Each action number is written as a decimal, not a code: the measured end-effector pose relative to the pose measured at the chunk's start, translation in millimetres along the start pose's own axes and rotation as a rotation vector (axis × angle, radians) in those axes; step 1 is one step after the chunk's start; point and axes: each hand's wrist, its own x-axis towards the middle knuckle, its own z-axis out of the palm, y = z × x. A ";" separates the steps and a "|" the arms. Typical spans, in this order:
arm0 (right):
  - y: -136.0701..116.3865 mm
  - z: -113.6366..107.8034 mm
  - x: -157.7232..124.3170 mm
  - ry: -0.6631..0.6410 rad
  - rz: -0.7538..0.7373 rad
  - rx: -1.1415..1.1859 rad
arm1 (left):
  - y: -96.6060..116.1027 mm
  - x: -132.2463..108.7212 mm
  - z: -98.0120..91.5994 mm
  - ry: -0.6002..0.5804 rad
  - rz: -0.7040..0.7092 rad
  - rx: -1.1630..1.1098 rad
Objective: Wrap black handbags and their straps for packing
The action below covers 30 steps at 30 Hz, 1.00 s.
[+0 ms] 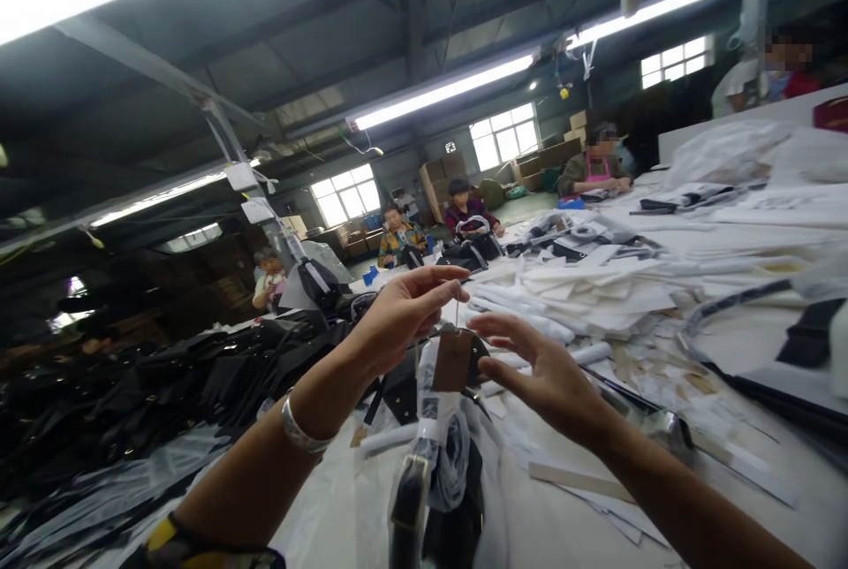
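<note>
My left hand (404, 314) pinches a thin string (457, 308) between thumb and fingertips. From that string hangs a brown hang tag (452, 360). My right hand (536, 375) is held just right of the tag with its fingers apart; whether a fingertip touches the tag's edge I cannot tell. Below both hands lies a black bag (457, 525), partly hidden by its plastic-wrapped strap (451, 454). A black strap with a gold buckle (409, 489) runs along the bag's left side.
Black bag pieces (199, 383) are heaped at the left. White paper and foam sheets (570, 286) pile up ahead and to the right, beside a black handle strap (735, 299). Several co-workers, one in a pink apron (598, 170), sit along the far table edges.
</note>
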 end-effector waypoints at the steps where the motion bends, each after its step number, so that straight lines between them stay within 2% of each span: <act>1: 0.3 1.9 -3.5 0.042 -0.021 0.001 | 0.1 2.0 4.0 -0.009 -0.006 0.005; 3: 0.4 6.5 -8.6 0.109 -0.026 0.018 | 0.5 5.4 11.4 -0.029 -0.013 0.014; 7: 1.8 8.1 -10.5 0.180 0.103 0.193 | 2.2 10.0 21.0 -0.052 0.006 0.077; 13: 1.6 -13.2 -14.3 0.058 0.376 0.907 | -0.5 11.1 20.6 -0.061 0.207 0.411; 16: 4.7 -21.8 -23.4 -0.081 0.542 1.206 | -3.9 9.6 20.5 -0.023 0.290 0.599; 18: 10.2 -22.9 -30.6 -0.163 0.597 1.393 | -4.6 7.7 22.1 -0.028 0.289 0.592; 21: 19.8 -17.6 -40.7 -0.219 0.646 1.544 | -3.2 4.1 25.0 -0.122 0.133 0.324; 23: 25.4 -11.6 -46.3 -0.260 0.743 1.472 | -1.7 1.6 25.4 -0.159 0.034 0.116; 25: 30.7 -6.3 -50.9 -0.212 0.834 1.273 | -0.6 -0.7 24.3 -0.154 -0.003 -0.025; 27: 36.7 -3.6 -54.7 -0.031 0.816 1.013 | 0.0 -2.9 22.5 -0.138 -0.015 -0.103; 30: 43.5 -6.1 -57.5 0.329 0.572 0.606 | -0.1 -5.2 20.4 -0.123 -0.036 -0.157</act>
